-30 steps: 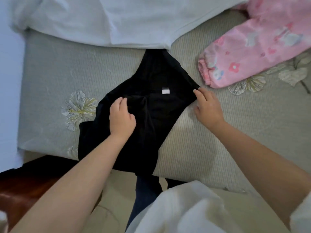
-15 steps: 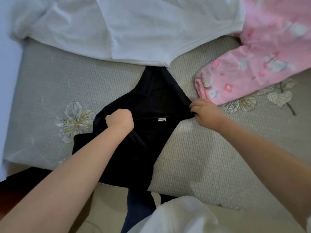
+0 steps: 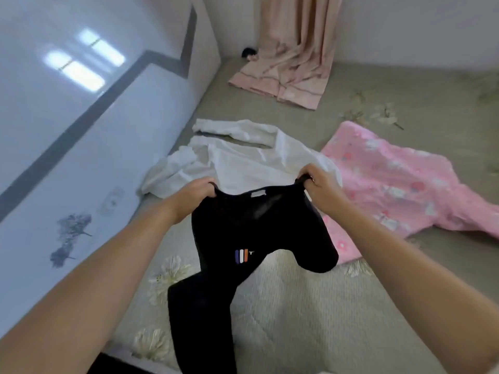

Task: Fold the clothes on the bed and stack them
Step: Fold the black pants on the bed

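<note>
1. Pale wall panelling [image 3: 67,125] with a dark stripe runs along the left, and the bed's grey-green cover [image 3: 310,306] with printed flowers fills the middle and right. A peach curtain [image 3: 294,49] spills onto its far edge.
2. Half a second ago the black garment [image 3: 243,238] lay flat on the cover under both hands; now it is lifted and hangs in the air. One leg trails down to the near edge and the other is bunched to the right.
3. Curled at the left end of the waistband, the left hand [image 3: 193,193] pinches the cloth.
4. At the other end, the right hand [image 3: 320,184] pinches it the same way, with the band stretched between them.
5. I judge this a shake-out before folding; nothing looks folded or stacked yet.
6. Behind lies a crumpled white shirt [image 3: 243,157], and to the right a pink printed garment [image 3: 399,190].
</note>
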